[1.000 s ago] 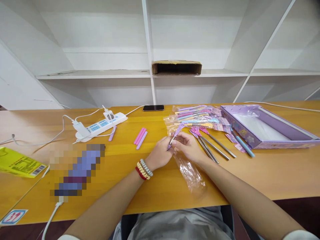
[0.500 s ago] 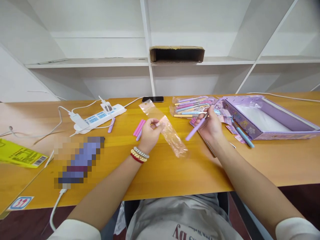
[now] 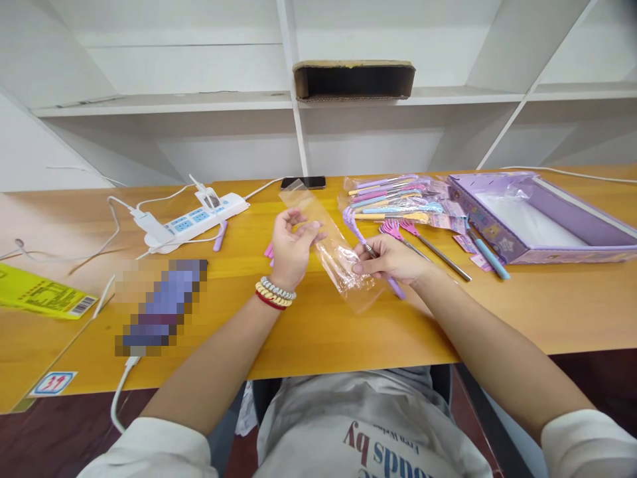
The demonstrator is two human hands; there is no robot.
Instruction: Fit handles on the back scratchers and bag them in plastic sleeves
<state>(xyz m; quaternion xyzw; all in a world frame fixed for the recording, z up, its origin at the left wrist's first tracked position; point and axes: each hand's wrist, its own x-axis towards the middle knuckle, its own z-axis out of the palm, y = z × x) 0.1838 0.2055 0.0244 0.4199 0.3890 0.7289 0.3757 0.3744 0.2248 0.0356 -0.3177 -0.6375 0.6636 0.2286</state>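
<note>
My right hand (image 3: 385,260) is closed round a purple stick (image 3: 357,229) with a curled purple head that points up and to the left. Beneath its fingers lies a long clear plastic bag (image 3: 334,255). My left hand (image 3: 294,242) touches the bag's left edge with its fingers apart. Pink pieces (image 3: 269,252) show partly behind my left hand. Just beyond my right hand are two pink-headed sticks with metal rods (image 3: 442,257). Several bagged coloured sticks (image 3: 393,199) lie in a pile further back.
On the right stands a purple box (image 3: 535,255), with a blue stick (image 3: 490,257) beside it. A white power strip (image 3: 199,222), a purple piece (image 3: 219,236), a blurred-out phone (image 3: 166,305) and a yellow packet (image 3: 42,292) lie left. A dark phone (image 3: 303,182) is at the back.
My right hand has moved left and down to the bag, and the purple stick's curled head now points left. My left hand's fingers have spread. The pink-headed sticks have come into fuller view.
</note>
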